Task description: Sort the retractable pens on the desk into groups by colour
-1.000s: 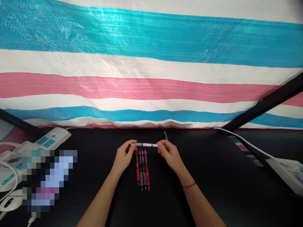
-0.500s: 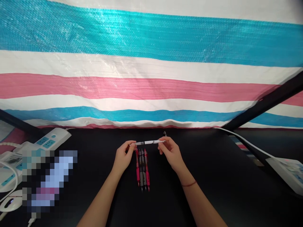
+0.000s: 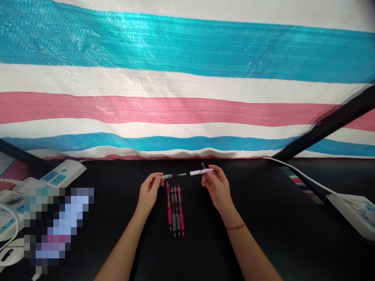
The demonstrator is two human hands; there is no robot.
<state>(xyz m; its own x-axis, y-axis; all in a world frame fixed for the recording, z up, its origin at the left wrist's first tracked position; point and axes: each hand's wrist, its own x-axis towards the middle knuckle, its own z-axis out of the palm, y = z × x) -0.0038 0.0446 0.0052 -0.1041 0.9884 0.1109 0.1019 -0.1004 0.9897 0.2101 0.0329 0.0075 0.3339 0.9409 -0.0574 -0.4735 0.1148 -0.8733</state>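
Observation:
In my left hand (image 3: 150, 190) is the grip section (image 3: 166, 176) of a pen, pinched between thumb and fingers, with a thin refill (image 3: 179, 175) sticking out to the right. My right hand (image 3: 217, 185) holds the white pen barrel (image 3: 199, 171) by its far end. A small gap separates the refill's end from the barrel. Just below lie several pens side by side: a pink pen (image 3: 169, 210) on the left, grey ones (image 3: 174, 214) in the middle, another pink pen (image 3: 181, 212) on the right. Part of a dark object (image 3: 202, 165) shows behind the barrel.
Power strips with cables lie at the left (image 3: 63, 173) and right (image 3: 351, 212) of the black table (image 3: 258, 242). A blurred-out item (image 3: 66, 222) is near the left strip. Striped sheeting (image 3: 187, 109) hangs behind, with dark frame bars (image 3: 325, 127) at both sides.
The pen has come apart: the white barrel has moved right with my right hand, and the grip section left with my left hand. The refill now shows between them.

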